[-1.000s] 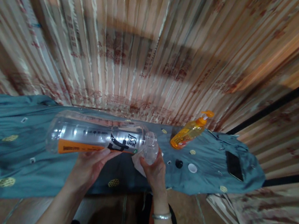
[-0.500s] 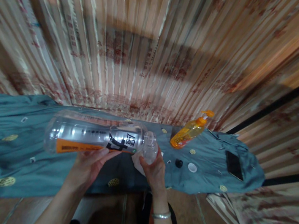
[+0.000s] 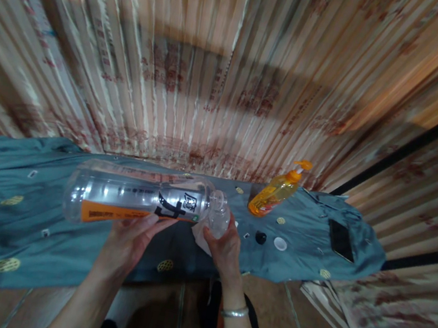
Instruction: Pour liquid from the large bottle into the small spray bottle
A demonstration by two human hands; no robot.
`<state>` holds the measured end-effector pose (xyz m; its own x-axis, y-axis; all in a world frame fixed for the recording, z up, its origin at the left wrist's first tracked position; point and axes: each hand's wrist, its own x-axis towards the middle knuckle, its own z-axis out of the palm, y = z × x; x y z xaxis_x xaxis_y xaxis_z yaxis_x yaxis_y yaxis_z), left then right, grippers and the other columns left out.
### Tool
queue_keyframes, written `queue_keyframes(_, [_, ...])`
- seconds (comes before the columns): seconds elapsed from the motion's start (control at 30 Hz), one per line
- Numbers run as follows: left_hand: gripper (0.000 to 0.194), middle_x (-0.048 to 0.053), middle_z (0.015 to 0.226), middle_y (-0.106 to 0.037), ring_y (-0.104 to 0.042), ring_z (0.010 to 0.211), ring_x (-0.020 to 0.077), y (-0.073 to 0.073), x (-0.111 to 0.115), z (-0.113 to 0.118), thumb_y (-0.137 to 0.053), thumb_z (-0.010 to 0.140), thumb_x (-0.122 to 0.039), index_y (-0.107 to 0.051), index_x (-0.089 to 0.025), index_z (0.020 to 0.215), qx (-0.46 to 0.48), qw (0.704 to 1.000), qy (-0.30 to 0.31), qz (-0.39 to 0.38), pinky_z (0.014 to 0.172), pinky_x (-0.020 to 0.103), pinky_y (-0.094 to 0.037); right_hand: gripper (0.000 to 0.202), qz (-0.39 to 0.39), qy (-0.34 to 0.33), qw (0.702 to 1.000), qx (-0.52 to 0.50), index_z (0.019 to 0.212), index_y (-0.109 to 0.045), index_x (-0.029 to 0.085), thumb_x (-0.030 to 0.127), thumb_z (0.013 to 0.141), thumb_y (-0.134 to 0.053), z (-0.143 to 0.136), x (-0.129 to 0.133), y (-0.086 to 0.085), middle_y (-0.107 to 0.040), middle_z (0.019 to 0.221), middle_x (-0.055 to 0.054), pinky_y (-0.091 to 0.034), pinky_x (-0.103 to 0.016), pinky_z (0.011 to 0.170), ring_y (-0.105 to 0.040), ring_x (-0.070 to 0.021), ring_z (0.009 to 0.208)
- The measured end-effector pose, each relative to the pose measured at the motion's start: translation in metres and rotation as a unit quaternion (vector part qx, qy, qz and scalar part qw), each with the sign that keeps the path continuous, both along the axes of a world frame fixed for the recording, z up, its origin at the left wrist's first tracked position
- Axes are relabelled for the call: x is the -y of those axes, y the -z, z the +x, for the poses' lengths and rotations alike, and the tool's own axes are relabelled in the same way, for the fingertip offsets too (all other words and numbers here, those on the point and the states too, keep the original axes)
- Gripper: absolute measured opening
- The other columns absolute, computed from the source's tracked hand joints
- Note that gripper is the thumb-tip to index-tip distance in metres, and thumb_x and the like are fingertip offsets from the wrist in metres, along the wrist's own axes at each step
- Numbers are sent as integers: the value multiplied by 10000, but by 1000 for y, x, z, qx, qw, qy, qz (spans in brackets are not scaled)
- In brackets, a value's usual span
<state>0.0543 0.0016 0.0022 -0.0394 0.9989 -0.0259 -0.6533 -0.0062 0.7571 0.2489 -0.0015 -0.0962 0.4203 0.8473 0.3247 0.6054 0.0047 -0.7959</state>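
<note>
A large clear plastic bottle [image 3: 121, 192] with black characters and an orange label strip lies almost level in the air, its neck pointing right. My left hand [image 3: 127, 241] grips it from below, near the middle. At its mouth is a small clear container [image 3: 219, 222], held in the closed fingers of my right hand [image 3: 227, 253]. The bottle's mouth meets or overlaps the container's top; whether liquid is flowing I cannot tell. Something white like a tissue [image 3: 199, 238] shows beside my right hand, partly hidden by it.
A dark green patterned cloth [image 3: 72, 251] covers the long surface. To the right stand a yellow pump bottle [image 3: 272, 197], a small black cap [image 3: 261, 237], a white round lid [image 3: 280, 244] and a black phone [image 3: 341, 240]. Pleated curtains [image 3: 201, 70] hang close behind.
The whole view has shifted very slightly. Both hands keep the same hold on the bottle and the small container.
</note>
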Motion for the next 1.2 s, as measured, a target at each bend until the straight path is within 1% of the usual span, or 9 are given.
queue_keyframes(0.1, [504,14,1014,-798,-743,964,322,1,0,0,-900,571,-241,-733,-290,1044,-7,1000,-2,2,785,469,-658,634,6,8,1000,8,1298,-537,141,255,705,-731,-1,0,0,-706,1154,-158,-568,-471,923,-684,-303,1067])
queue_keyframes(0.3, [555,25,994,-799,-740,969,328,1,1,0,-908,554,-240,-718,-277,1074,-15,1000,-9,-7,786,489,-654,599,4,6,999,33,1285,-547,154,265,723,-722,-1,0,-1,-715,1132,-138,-584,-398,891,-698,-281,1041])
queue_keyframes(0.47, [499,20,974,-799,-743,955,311,0,1,-1,-901,574,-244,-720,-273,1038,-17,1000,-11,-2,802,491,-652,639,4,12,999,48,1302,-531,132,282,714,-733,0,-1,3,-712,1137,-150,-582,-401,895,-695,-289,1052])
queue_keyframes(0.7, [529,-7,918,-803,-747,927,302,3,1,-1,-906,563,-246,-709,-294,1052,-14,1000,-11,-3,781,490,-658,647,1,11,999,33,1298,-520,144,273,698,-722,0,-1,1,-706,1164,-153,-562,-423,918,-682,-292,1087])
queue_keyframes(0.8, [497,-17,839,-798,-751,904,303,2,1,-1,-898,571,-216,-716,-293,1027,-5,1000,-8,4,776,493,-658,599,-4,3,1000,23,1267,-553,145,262,704,-719,-1,0,-3,-716,1134,-140,-572,-381,889,-699,-278,1039])
queue_keyframes(0.9, [466,-43,740,-776,-757,856,283,0,2,-1,-886,583,-172,-721,-301,999,7,1000,-4,9,781,491,-658,589,-7,-3,1000,22,1262,-561,145,257,705,-720,0,1,-7,-717,1135,-139,-572,-372,885,-699,-280,1038])
queue_keyframes(1.07, [443,-8,869,-795,-735,977,323,-1,3,0,-877,601,-175,-719,-287,999,9,1000,-2,2,823,540,-640,628,-14,-4,1000,25,1293,-538,145,257,703,-720,0,1,-6,-715,1145,-140,-571,-401,899,-697,-290,1049])
queue_keyframes(1.13, [436,-15,828,-789,-737,968,324,-1,4,0,-877,602,-173,-722,-288,993,12,1000,-2,1,842,560,-629,647,-16,2,1000,26,1306,-528,137,260,701,-724,0,1,-5,-713,1150,-151,-569,-405,907,-694,-297,1060])
queue_keyframes(1.2, [425,-33,753,-772,-747,913,307,-1,4,0,-878,600,-166,-729,-293,976,16,1000,0,3,849,560,-627,636,-15,0,1000,23,1297,-535,150,256,700,-725,0,0,-5,-715,1148,-147,-570,-399,905,-696,-293,1057])
